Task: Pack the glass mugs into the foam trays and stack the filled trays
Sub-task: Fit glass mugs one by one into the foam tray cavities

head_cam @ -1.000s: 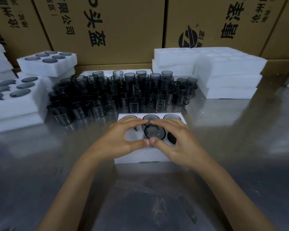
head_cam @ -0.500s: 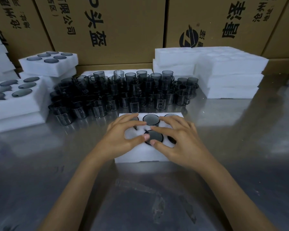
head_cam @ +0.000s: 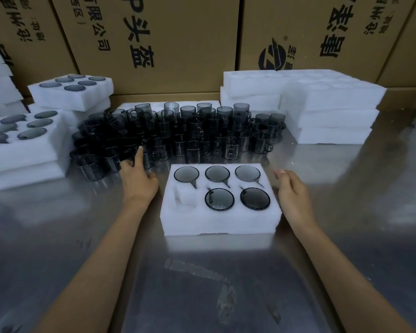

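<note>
Five of six pockets filled; one front-left pocket open.

Foam tray [head_cam: 220, 223] sits centred on the steel table [head_cam: 202, 284], mugs seated mouth-up. Left hand [head_cam: 138, 180], fingers extended and empty, reaches into the loose mugs [head_cam: 178, 133] behind the tray, evidently for the sixth. Right hand [head_cam: 292, 191], relaxed and empty, hovers beside the tray's right edge.

Packing warehouse: stacked printed cartons [head_cam: 154, 44], foam trays [head_cam: 332, 104], steel table [head_cam: 202, 284] of mugs [head_cam: 178, 133].

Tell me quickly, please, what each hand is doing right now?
Left hand: open, holding nothing, reaching into the loose mugs.
Right hand: open, empty, beside the tray.
</note>
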Available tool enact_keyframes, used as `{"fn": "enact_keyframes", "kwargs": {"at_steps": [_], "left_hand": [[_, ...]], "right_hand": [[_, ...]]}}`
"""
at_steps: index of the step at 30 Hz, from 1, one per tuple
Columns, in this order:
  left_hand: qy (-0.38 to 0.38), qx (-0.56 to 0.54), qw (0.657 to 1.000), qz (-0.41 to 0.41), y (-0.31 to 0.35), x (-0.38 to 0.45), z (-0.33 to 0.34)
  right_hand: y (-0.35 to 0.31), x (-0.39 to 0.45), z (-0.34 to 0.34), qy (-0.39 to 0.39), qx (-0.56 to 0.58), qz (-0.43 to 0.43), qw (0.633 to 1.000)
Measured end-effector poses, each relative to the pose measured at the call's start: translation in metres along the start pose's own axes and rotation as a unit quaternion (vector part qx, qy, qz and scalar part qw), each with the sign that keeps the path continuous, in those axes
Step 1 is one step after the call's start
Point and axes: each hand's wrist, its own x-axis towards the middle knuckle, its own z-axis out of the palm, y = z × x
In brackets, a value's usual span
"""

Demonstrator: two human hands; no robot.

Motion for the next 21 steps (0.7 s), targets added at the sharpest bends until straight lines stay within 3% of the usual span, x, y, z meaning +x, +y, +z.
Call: {"fn": "enact_keyframes", "kwargs": {"at_steps": [7,13,17,21], "left_hand": [[0.086,-0.010,0.995,0.048,-0.002,-0.006,-0.003],[0.098,-0.049,0.989,0.095,-0.002,-0.016,-0.012],[0.147,-0.138,0.973,0.115,0.020,-0.028,-0.034],[0.148,-0.178,0.952,0.201,0.046,-0.047,-0.054]], "right_hand": [[0.004,0.001,-0.002,0.013,0.011,0.035,0.999],[-0.003,-0.003,-0.003,0.031,0.027,0.037,0.998],[-0.017,-0.009,-0.003,0.035,-0.004,-0.061,0.998],[-0.057,-0.018,0.007,0.003,-0.027,-0.185,0.982]]}}
